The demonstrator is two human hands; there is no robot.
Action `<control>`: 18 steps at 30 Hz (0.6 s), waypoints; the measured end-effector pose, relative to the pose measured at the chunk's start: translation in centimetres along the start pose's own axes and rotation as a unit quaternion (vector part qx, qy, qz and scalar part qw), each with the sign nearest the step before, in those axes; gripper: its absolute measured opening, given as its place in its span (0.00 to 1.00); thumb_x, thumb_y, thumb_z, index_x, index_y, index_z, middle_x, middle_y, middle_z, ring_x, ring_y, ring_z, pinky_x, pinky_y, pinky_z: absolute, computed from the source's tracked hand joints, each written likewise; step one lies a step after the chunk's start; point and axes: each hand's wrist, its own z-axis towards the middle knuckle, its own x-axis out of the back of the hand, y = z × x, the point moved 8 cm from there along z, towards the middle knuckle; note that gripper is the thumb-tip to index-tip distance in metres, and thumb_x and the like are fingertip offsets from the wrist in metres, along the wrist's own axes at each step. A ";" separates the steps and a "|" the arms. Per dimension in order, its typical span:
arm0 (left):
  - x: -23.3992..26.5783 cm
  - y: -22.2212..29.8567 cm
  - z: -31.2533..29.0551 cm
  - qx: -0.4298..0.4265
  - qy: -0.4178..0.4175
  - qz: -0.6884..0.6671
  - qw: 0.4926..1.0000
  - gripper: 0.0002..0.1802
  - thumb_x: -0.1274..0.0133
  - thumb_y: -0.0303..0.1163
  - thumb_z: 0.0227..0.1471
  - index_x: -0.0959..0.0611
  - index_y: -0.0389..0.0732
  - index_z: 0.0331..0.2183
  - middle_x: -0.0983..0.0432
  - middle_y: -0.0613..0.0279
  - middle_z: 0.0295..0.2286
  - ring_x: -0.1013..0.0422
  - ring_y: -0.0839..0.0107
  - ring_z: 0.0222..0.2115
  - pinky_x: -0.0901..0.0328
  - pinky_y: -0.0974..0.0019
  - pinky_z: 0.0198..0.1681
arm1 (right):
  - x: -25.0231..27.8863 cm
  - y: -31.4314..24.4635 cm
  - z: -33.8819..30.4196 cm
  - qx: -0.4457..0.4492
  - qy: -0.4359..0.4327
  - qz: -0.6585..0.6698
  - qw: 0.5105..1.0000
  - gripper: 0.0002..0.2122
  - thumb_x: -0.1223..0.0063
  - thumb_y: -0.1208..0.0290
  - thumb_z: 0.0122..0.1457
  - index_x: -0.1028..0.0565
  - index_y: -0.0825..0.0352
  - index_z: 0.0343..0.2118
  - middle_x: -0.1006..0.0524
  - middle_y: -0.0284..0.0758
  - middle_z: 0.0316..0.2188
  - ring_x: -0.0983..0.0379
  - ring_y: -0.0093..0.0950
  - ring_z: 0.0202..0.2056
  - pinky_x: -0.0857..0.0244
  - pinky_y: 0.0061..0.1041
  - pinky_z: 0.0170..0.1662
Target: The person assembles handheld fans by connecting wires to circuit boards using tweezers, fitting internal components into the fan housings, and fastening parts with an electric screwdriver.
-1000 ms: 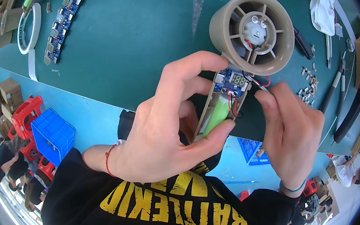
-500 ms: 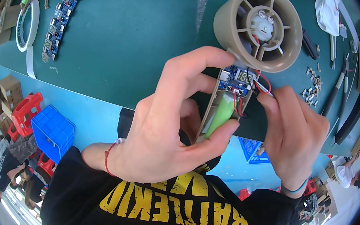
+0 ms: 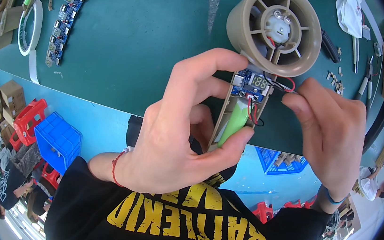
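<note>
My left hand (image 3: 177, 123) grips the open handle of a beige handheld fan (image 3: 241, 23), thumb along its near side. Inside the handle lie a blue circuit board (image 3: 252, 85) with a small digit display and a green battery cell (image 3: 235, 120). Short red and black wires (image 3: 253, 112) run from board to cell. At the board's right edge, a red and a black wire from the fan head stick out. My right hand (image 3: 325, 130) is closed in a pinch on slim silver tweezers (image 3: 289, 90), mostly hidden by the fingers, their tip among those wires.
On the green table (image 3: 155, 30) lie a strip of blue circuit boards (image 3: 66, 25), a roll of white tape (image 3: 21, 29), small metal pieces (image 3: 334, 83) and pliers (image 3: 365, 83). Blue crates (image 3: 58, 141) and red stools (image 3: 30, 118) stand on the floor beyond the table edge.
My right hand has moved right and slightly up with the tweezers, drawing away from the board. The red and black fan wires now stretch out to the right. My left hand and the fan barely shifted.
</note>
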 end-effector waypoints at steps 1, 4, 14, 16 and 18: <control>0.0 0.0 0.0 -0.002 0.001 0.004 1.000 0.43 0.41 0.14 0.46 0.46 0.35 0.59 0.26 0.49 0.42 0.21 0.68 0.36 0.27 0.75 0.31 | -0.1 0.0 0.0 0.001 -0.001 0.000 1.000 0.09 0.44 0.72 0.60 0.30 0.70 0.26 0.34 0.39 0.16 0.36 0.41 0.17 0.44 0.30 0.21; -0.1 0.1 0.0 -0.001 -0.002 0.003 1.000 0.43 0.41 0.14 0.46 0.46 0.35 0.59 0.26 0.49 0.42 0.21 0.68 0.36 0.26 0.75 0.32 | -0.3 0.1 -0.2 -0.010 0.011 0.010 1.000 0.09 0.44 0.73 0.60 0.30 0.70 0.26 0.34 0.40 0.16 0.36 0.42 0.17 0.44 0.30 0.21; 0.0 -0.1 0.0 -0.010 0.020 -0.023 0.999 0.44 0.41 0.14 0.46 0.47 0.34 0.59 0.26 0.46 0.44 0.21 0.66 0.37 0.25 0.73 0.33 | -0.5 -0.8 -0.7 -0.024 0.051 -0.036 0.998 0.08 0.42 0.76 0.58 0.31 0.70 0.27 0.33 0.40 0.17 0.36 0.42 0.17 0.45 0.31 0.21; -0.1 -0.1 0.1 -0.013 0.018 -0.026 0.999 0.44 0.41 0.14 0.45 0.47 0.34 0.59 0.26 0.46 0.44 0.21 0.66 0.37 0.25 0.73 0.34 | -0.6 -0.9 -1.0 -0.026 0.058 -0.049 0.997 0.08 0.42 0.76 0.58 0.31 0.70 0.26 0.34 0.40 0.17 0.37 0.41 0.17 0.46 0.31 0.20; -0.1 -0.1 0.1 -0.016 0.017 -0.028 0.999 0.44 0.41 0.14 0.45 0.47 0.34 0.59 0.26 0.46 0.44 0.21 0.66 0.37 0.25 0.73 0.34 | -0.7 -1.1 -1.3 -0.017 0.080 -0.055 0.995 0.09 0.42 0.76 0.58 0.31 0.70 0.26 0.34 0.39 0.16 0.37 0.40 0.17 0.47 0.31 0.20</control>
